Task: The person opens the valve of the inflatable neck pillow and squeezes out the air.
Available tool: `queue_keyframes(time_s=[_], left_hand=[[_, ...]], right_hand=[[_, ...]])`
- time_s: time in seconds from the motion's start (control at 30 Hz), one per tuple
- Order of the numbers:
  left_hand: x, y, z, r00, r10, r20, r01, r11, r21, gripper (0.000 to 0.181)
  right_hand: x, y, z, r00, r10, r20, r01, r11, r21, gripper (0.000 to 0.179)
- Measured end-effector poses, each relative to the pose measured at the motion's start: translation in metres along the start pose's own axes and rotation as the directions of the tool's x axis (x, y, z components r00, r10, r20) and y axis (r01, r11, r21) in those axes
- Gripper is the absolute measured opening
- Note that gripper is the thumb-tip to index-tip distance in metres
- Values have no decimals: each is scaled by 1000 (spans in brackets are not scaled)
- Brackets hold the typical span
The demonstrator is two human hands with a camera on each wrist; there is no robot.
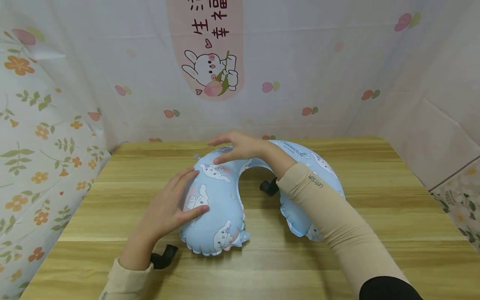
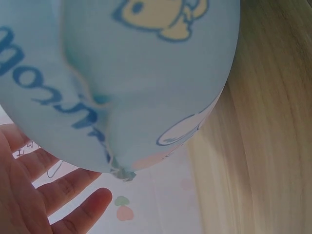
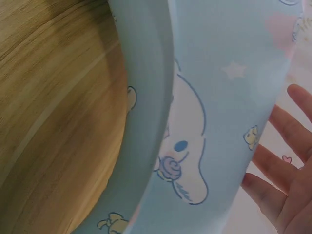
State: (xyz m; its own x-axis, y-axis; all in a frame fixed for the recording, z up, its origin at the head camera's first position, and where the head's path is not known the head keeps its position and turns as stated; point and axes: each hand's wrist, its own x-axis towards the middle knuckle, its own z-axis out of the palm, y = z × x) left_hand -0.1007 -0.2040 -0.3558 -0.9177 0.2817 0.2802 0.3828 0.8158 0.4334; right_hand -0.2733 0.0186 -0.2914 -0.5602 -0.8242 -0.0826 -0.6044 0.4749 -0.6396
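A light blue inflated neck pillow [image 1: 221,196] with white cartoon puppies lies on the table, its open end toward me. My left hand [image 1: 165,206] is at its left arm, fingers along the outer side and thumb over the top. Over the upper left curve reaches my right hand [image 1: 245,148], thumb and fingers spread apart. In the left wrist view, the fingers [image 2: 73,187] are loosely extended beside the pillow's puckered seam [image 2: 109,146]. The right wrist view has straight fingers [image 3: 273,163] at the pillow's outer edge. A small clear tab [image 1: 196,156] sticks out at the upper left.
The wooden table [image 1: 390,200] carries the pillow. Behind it hangs a pale curtain [image 1: 300,62] with peach prints and a cartoon rabbit. A flower-patterned sheet [image 1: 48,125] borders the left side. Black wrist cameras [image 1: 165,257] sit at both wrists.
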Motion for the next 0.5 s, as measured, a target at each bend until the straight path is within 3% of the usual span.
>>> queue_keyframes(time_s=[0.33,0.5], left_hand=[[0,0,0,1000,2,9,-2,1000,-15,86],[1,-2,-2,1000,10,17,-10,1000,-14,85]], right_hand=[[2,5,10,998,60,19,-60,998,-3,66],[4,4,14,998,55,40,-56,998,2,67]])
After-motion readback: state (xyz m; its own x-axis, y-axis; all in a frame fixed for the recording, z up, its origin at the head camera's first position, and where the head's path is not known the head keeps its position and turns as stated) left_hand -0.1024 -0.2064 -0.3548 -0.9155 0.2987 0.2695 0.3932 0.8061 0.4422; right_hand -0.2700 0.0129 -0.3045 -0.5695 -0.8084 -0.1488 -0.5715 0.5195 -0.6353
